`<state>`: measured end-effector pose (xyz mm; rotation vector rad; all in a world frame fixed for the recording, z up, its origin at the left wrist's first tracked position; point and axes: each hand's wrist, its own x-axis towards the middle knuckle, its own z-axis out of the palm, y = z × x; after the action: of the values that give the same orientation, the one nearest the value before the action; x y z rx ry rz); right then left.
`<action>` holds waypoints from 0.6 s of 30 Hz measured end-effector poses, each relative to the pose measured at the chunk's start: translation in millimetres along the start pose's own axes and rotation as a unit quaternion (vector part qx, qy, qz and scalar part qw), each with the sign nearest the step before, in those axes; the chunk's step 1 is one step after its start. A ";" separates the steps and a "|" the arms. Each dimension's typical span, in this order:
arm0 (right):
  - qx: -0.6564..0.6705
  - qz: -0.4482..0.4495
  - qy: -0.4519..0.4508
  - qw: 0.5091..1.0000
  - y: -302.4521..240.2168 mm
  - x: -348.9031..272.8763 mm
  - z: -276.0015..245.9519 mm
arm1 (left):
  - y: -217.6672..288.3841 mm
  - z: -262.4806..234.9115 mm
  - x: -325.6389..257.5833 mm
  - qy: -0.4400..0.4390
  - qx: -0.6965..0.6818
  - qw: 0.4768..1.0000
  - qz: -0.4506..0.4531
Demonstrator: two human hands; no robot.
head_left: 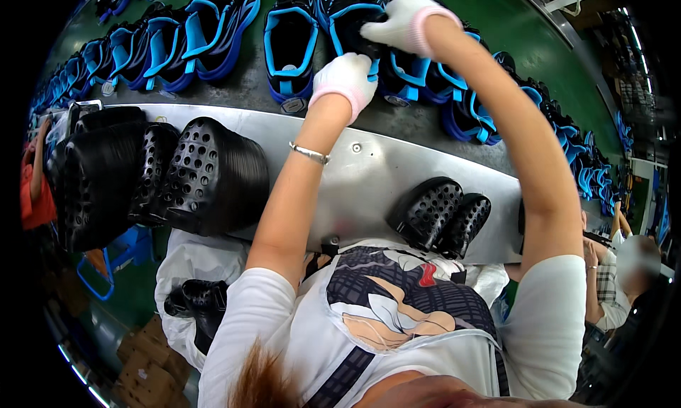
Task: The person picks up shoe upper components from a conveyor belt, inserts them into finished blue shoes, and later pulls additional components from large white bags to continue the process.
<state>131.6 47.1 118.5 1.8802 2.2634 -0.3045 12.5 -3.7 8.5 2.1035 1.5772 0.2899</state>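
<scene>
A black and blue sneaker [347, 15] stands on the dark conveyor belt in front of me, its toe pointing away. My left hand [345, 80], in a white glove with a pink cuff, is closed round its heel. Over the right side of the same sneaker's opening is my right hand [406, 25], gloved alike, thumb toward the opening and fingers curled. Something dark lies under that thumb; whether it is part of the sneaker or a separate piece, I cannot tell. Close on the left stands a matching sneaker [289, 42].
Rows of similar sneakers [213, 35] run along the belt both ways. On the metal ledge nearer me sit stacked black perforated shoe-shaped pieces [206, 174] at left and two loose ones [429, 213] at right. A white bag [181, 266] holds more. Another person [613, 284] is at far right.
</scene>
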 end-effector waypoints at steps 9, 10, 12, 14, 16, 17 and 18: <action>-0.017 0.030 0.001 0.999 -31.2 73.9 79.8 | 1.0 -20.6 18.7 -0.160 -0.015 0.982 -0.104; -0.012 0.028 0.018 0.999 -26.3 79.7 86.9 | 3.3 -24.4 17.8 -0.160 -0.009 0.982 -0.100; 0.003 0.034 -0.031 0.999 -30.2 83.0 81.8 | 2.3 -26.9 15.5 -0.158 -0.008 0.981 -0.111; -0.046 0.014 -0.021 0.999 -28.4 108.0 87.7 | 3.9 -27.7 18.5 -0.145 -0.015 0.984 -0.105; -0.042 -0.004 -0.012 0.999 -25.5 113.8 92.4 | 6.0 -34.4 17.9 -0.161 -0.029 0.979 -0.124; -0.022 -0.007 0.010 1.000 -27.2 119.3 99.5 | 2.7 -33.2 18.1 -0.160 -0.027 0.978 -0.128; -0.002 -0.009 0.033 0.999 -28.4 122.9 104.1 | 0.0 -31.6 18.1 -0.160 -0.025 0.978 -0.132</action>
<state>82.3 130.0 -13.6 1.8964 2.3219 -0.2442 3.9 21.5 33.4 1.7705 1.6063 -0.0948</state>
